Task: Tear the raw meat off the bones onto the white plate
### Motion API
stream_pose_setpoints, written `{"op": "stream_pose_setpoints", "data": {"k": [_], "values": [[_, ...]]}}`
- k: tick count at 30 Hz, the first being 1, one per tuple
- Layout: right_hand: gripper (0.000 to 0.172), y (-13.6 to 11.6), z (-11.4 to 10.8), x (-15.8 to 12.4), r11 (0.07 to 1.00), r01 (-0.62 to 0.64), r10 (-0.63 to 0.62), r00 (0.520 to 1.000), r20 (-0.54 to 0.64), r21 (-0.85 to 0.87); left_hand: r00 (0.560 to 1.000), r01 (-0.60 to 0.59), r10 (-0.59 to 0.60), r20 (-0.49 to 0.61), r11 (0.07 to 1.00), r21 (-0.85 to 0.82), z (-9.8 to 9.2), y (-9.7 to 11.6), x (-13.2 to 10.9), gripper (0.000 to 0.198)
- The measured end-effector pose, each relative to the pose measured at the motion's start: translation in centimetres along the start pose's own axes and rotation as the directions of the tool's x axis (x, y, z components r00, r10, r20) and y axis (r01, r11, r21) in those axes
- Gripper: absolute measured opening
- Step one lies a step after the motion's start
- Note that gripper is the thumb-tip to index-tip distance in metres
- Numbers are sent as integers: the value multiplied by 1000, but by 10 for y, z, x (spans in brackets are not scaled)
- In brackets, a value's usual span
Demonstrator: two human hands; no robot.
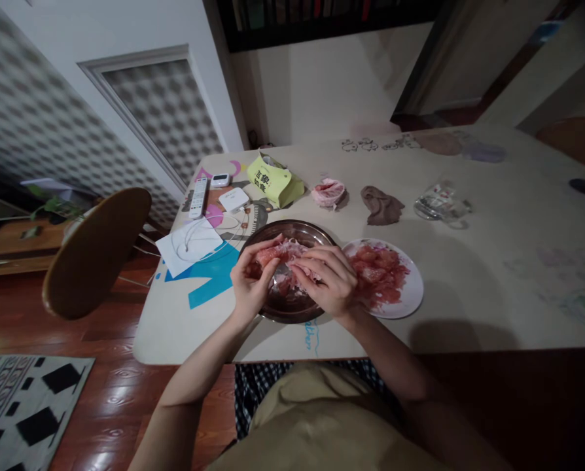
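Observation:
My left hand [250, 278] and my right hand [326, 278] both grip a pink pomelo segment [283, 252] with white membrane, held over a dark metal bowl [302, 230] on the table. The fingers of both hands are curled around the fruit. Just right of the bowl sits a white plate [410, 297] piled with peeled pink fruit flesh [377, 275]. The bowl holds pale scraps of peel, mostly hidden under my hands.
On the table behind lie a yellow-green packet [274, 180], a pink peel piece [328, 193], a brown cloth [381, 205], a crumpled clear bag [441, 201], a remote [199, 197], white devices and paper with a cable [190, 246]. A wooden chair [93, 252] stands at left.

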State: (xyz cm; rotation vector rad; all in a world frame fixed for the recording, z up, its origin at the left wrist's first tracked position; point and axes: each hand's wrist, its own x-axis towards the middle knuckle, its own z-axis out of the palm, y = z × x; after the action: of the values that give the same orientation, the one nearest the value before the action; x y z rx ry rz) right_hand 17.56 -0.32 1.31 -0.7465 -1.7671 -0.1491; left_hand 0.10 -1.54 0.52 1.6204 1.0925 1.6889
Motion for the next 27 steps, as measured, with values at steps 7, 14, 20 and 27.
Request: {"op": "stream_pose_setpoints", "data": {"k": [7, 14, 20, 27], "values": [[14, 1, 1, -3, 1000, -23, 23, 1000, 12, 19, 1000, 4, -4, -22, 1000, -12, 2, 3, 1, 29], [18, 1, 1, -3, 1000, 4, -4, 1000, 12, 13, 999, -41, 41, -5, 999, 25, -2, -1, 0, 33], [35, 1, 0, -5, 990, 92, -90, 996, 23, -104, 999, -32, 35, 42, 997, -69, 1, -1, -3, 31], [37, 1, -1, -7, 981, 138, -138, 990, 13, -137, 1000, 12, -12, 4, 995, -95, 5, 4, -4, 26]]}}
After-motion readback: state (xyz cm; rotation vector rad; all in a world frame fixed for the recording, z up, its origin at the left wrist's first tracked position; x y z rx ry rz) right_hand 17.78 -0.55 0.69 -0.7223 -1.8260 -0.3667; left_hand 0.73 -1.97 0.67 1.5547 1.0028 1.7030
